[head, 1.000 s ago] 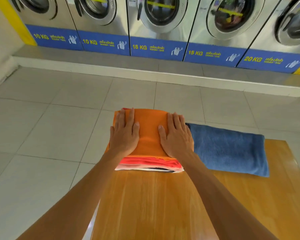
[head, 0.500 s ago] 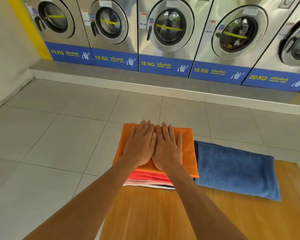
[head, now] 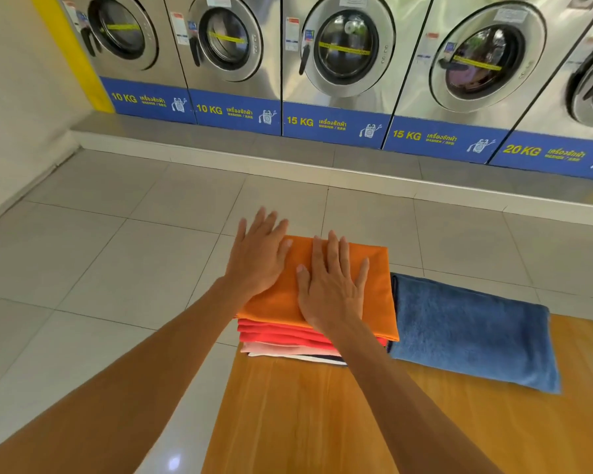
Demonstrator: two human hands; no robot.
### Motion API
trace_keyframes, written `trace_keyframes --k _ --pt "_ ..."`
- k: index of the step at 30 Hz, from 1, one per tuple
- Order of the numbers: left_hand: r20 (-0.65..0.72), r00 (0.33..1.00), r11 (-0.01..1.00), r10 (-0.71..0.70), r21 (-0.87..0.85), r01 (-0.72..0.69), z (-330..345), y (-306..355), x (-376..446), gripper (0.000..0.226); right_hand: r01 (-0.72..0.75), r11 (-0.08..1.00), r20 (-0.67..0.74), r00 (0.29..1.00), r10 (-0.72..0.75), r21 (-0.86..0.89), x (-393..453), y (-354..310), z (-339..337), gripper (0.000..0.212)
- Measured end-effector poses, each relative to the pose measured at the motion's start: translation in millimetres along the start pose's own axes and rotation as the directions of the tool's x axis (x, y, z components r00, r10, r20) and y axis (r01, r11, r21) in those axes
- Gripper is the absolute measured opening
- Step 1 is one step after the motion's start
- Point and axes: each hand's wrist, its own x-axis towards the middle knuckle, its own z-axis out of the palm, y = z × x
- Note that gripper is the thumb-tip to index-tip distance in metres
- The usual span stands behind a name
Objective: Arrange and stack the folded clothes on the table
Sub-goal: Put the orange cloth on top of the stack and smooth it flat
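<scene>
Both my arms reach forward, my left hand [head: 259, 256] and right hand [head: 329, 285] flat, fingers spread open, pressing the orange top of the clothes stack [head: 288, 340]. The stack sits at the wooden surface's [head: 322, 422] far left corner, a blue towel [head: 466, 331] just beside it, with washing machines [head: 343, 53] lining the tiled floor [head: 117, 251] beyond.

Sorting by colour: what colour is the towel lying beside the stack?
Blue; the towel shows plainly in the head view.

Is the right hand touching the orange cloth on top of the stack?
Touching. The head view shows the right hand lying flat, palm and fingers spread, on the orange cloth, with no gap visible under it.
</scene>
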Motion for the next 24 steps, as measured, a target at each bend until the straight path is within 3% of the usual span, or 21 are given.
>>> trace_keyframes --k 2,5,8,10,13,16,19,22,24 --pt "0.122 0.982 0.988 0.147 0.019 -0.150 -0.8 5.7 13.0 0.056 -0.010 1.000 -0.043 0.999 0.010 -0.002 -20.6 -5.1 3.2 0.071" --pt "0.290 0.949 0.991 0.123 0.005 -0.130 7.2 8.5 22.6 0.058 -0.039 0.999 -0.022 0.999 0.039 -0.034 -59.0 -3.1 13.4 0.074" --pt "0.271 0.962 0.999 0.035 0.018 -0.041 9.5 10.8 28.0 0.057 -0.001 0.996 -0.034 0.999 -0.002 -0.088 -82.2 3.0 16.2 0.073" --pt "0.216 0.973 0.997 0.077 -0.003 -0.078 8.1 21.0 30.5 0.055 0.037 0.995 -0.065 0.997 -0.044 -0.096 -83.0 4.7 10.1 0.070" --pt "0.241 0.950 0.980 0.199 -0.035 -0.197 13.8 35.6 29.7 0.056 0.117 0.993 0.156 0.981 -0.118 0.017 -78.4 -4.8 -17.3 0.070" --pt "0.234 0.968 0.996 0.085 0.002 -0.087 21.5 29.0 31.1 0.057 0.170 0.985 0.393 0.903 -0.173 0.043 -83.2 -13.1 -52.0 0.061" --pt "0.106 0.994 0.999 -0.004 0.036 0.000 18.1 37.3 27.6 0.059 0.117 0.987 0.157 0.978 -0.134 0.114 -73.7 -0.6 -82.5 0.022" --pt "-0.007 0.999 0.998 0.046 -0.044 -0.047 15.4 67.6 -3.3 0.064 0.001 0.981 -0.014 1.000 0.002 0.194 -30.5 30.5 -82.0 0.034" --pt "0.040 0.994 0.994 0.104 -0.023 -0.104 22.1 77.7 -29.6 0.074 0.058 0.990 0.055 0.996 -0.065 0.125 -2.1 44.4 -66.5 0.048"
